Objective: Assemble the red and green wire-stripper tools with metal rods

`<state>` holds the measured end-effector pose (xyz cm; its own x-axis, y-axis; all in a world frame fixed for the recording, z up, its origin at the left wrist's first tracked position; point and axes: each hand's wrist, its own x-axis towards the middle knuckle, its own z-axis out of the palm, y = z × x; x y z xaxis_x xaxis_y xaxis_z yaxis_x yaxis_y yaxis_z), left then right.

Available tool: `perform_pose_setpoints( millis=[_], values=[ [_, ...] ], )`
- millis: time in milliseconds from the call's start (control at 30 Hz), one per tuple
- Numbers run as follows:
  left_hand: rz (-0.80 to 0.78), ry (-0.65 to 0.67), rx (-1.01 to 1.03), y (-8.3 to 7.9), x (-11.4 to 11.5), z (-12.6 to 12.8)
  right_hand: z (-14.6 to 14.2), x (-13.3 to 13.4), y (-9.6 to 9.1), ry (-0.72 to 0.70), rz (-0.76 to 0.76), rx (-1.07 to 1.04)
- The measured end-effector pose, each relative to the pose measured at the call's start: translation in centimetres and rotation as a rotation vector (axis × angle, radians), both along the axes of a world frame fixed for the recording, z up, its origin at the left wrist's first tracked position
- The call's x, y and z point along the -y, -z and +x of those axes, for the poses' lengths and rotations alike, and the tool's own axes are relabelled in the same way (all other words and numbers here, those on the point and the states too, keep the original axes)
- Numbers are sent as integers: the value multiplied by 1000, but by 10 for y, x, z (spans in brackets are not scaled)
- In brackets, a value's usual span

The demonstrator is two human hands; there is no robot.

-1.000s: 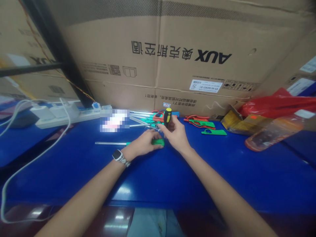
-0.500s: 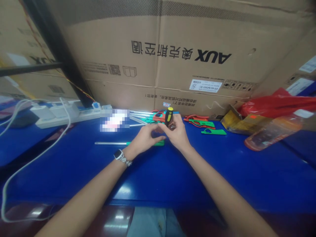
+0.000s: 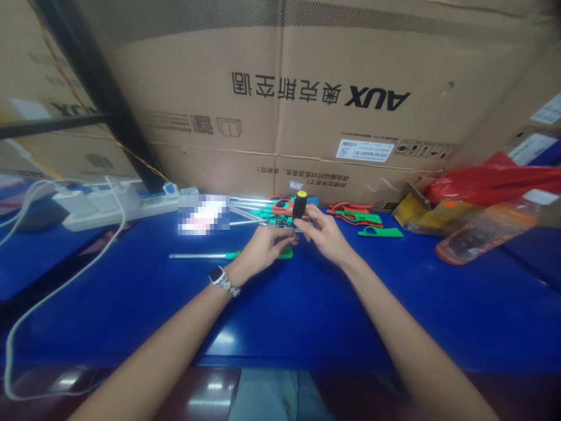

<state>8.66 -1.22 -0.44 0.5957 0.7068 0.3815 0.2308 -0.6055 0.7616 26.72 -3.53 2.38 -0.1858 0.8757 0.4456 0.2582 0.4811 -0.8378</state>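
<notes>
A screwdriver (image 3: 300, 206) with a black handle and yellow end stands nearly upright, my right hand (image 3: 326, 234) closed around it. My left hand (image 3: 265, 248) is to its left, fingers pinched near the driver's lower end; whatever sits in them is too small and covered to name. Partly behind the left hand lies a green long-necked lighter (image 3: 199, 255), its metal tube pointing left. Beyond both hands is a pile of similar lighters (image 3: 269, 207) in green and orange. The screwdriver's tip is hidden.
Loose green and orange handle shells (image 3: 360, 218) lie right of the hands. A tilted drink bottle (image 3: 488, 231), a torn yellow carton (image 3: 423, 213) and a red bag (image 3: 486, 181) are farther right. On the left are a power strip (image 3: 127, 209) and white cable. A large cardboard box (image 3: 210, 158) stands behind.
My right hand has shifted slightly right and its fingers have opened out around the screwdriver handle. The left hand has moved slightly right, its fingers closer together.
</notes>
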Motion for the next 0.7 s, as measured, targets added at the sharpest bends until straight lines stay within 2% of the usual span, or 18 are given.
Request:
perform_pose_setpoints(
  millis=[67, 167, 233, 333, 400, 567, 633, 700],
  values=[
    [8, -8, -14, 0, -1, 0, 1, -2, 0, 26, 17, 11],
    [31, -134, 45, 0, 0, 5, -6, -6, 6, 156, 108, -35],
    [5, -211, 136, 1, 2, 10, -13, -9, 12, 246, 143, -90],
    [-63, -238, 199, 1, 3, 15, -19, -9, 18, 337, 143, -102],
    [-80, -217, 172, 0, 4, 14, -18, -7, 18, 307, 118, -96],
    [-29, -78, 44, -3, 4, 5, -4, -3, 8, -44, -117, -131],
    [-14, -61, 31, -3, 5, 6, -3, -3, 6, -31, -133, -120],
    [-27, -110, 80, -1, 5, 9, -8, -5, 8, 65, -74, -117]
  ],
)
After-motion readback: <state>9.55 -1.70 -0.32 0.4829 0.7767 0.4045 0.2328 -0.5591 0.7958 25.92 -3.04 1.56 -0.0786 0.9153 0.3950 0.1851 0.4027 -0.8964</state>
